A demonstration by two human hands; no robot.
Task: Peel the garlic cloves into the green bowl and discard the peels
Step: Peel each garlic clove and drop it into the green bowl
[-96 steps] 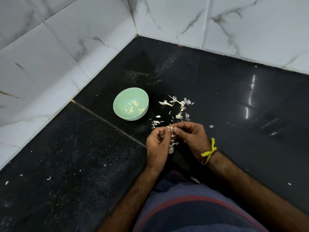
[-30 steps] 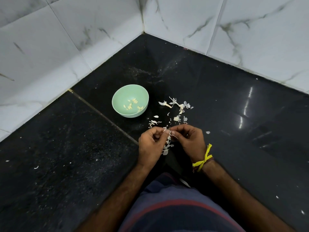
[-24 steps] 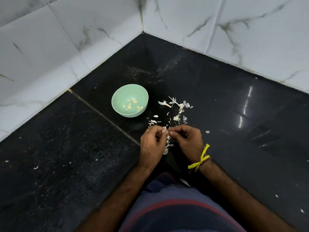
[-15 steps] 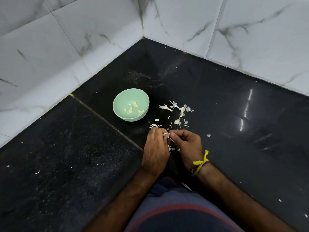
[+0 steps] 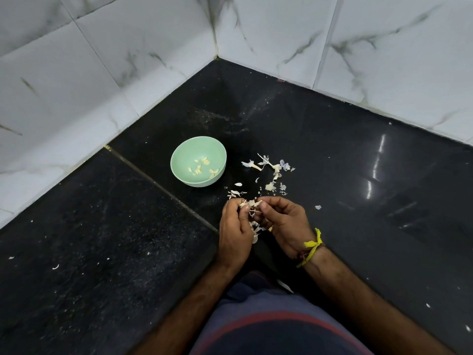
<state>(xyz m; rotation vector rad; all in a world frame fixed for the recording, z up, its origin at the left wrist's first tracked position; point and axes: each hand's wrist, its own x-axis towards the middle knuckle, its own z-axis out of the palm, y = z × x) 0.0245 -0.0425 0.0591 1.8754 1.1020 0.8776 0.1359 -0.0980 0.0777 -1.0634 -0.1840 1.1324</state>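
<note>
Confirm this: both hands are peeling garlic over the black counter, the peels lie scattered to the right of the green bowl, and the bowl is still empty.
Not quite. The head view shows the green bowl is not empty: several peeled cloves lie in it. The rest holds: the left hand and right hand pinch garlic over the black counter, with peels scattered right of the bowl.

A polished black stone floor fills the scene, speckled with pale dust and catching bright streaks of reflected light at the right. A thin pale joint line crosses it diagonally from the left wall toward the near middle. White marble-patterned wall tiles with grey veins meet in a far corner.
</note>
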